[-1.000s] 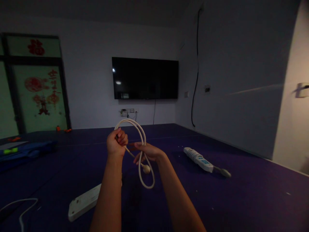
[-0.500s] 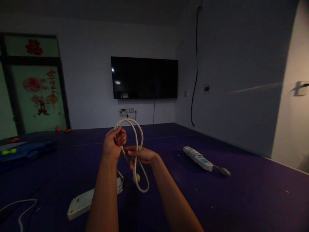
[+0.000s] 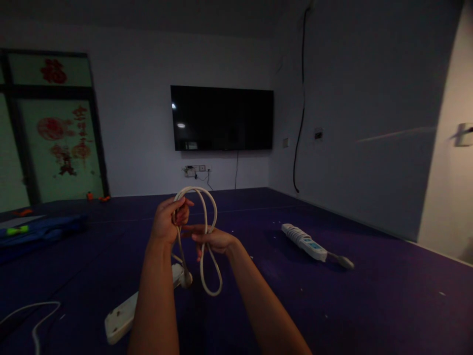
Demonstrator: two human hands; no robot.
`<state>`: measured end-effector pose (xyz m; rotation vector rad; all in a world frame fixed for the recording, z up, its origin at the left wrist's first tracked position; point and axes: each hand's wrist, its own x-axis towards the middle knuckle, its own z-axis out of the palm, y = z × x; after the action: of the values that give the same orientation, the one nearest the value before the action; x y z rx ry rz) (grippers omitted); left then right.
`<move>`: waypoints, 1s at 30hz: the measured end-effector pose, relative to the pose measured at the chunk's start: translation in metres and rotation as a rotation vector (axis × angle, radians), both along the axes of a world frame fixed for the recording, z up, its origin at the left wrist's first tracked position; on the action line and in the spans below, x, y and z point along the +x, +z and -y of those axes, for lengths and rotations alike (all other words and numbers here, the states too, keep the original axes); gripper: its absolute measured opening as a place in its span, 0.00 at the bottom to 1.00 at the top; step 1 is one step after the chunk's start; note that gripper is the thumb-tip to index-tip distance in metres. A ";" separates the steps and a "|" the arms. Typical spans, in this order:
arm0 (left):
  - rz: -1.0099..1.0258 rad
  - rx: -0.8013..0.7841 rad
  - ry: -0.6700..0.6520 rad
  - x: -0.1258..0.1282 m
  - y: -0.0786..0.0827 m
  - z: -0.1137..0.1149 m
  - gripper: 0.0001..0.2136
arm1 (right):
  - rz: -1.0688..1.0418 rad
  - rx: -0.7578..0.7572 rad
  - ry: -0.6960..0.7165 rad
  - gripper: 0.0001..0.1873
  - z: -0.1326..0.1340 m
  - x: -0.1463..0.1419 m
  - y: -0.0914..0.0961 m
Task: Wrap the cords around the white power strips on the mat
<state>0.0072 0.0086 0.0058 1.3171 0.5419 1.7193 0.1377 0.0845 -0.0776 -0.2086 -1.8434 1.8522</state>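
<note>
Both my hands are raised over a dark purple floor mat, working a coiled white cable [image 3: 210,207]. My left hand [image 3: 167,221] grips the top of the coil with its fingers curled around the strands. My right hand [image 3: 211,239] pinches the loops at their middle. A loop hangs below my right hand, and the cable's plug [image 3: 185,279] dangles beside my left forearm. The cable leads down to a white power strip [image 3: 121,315] lying on the mat under my left arm.
A second power strip [image 3: 305,242] with a grey plug lies on the mat to the right. A black television [image 3: 221,118] hangs on the far wall. A blue object [image 3: 40,228] sits at the left, and another white cable [image 3: 33,315] curls at the bottom left.
The dangling plug has swung leftward from under my right hand to beside my left forearm. My hands have shifted slightly left, and the hanging loop has narrowed.
</note>
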 end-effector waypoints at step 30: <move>0.257 -0.246 -0.146 0.023 -0.010 -0.025 0.15 | 0.034 0.108 -0.617 0.24 -0.003 0.052 0.018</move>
<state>0.0298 0.0340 -0.0043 0.9236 0.4781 1.6132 0.1896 0.0873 -0.0592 -0.6871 -1.6446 1.3234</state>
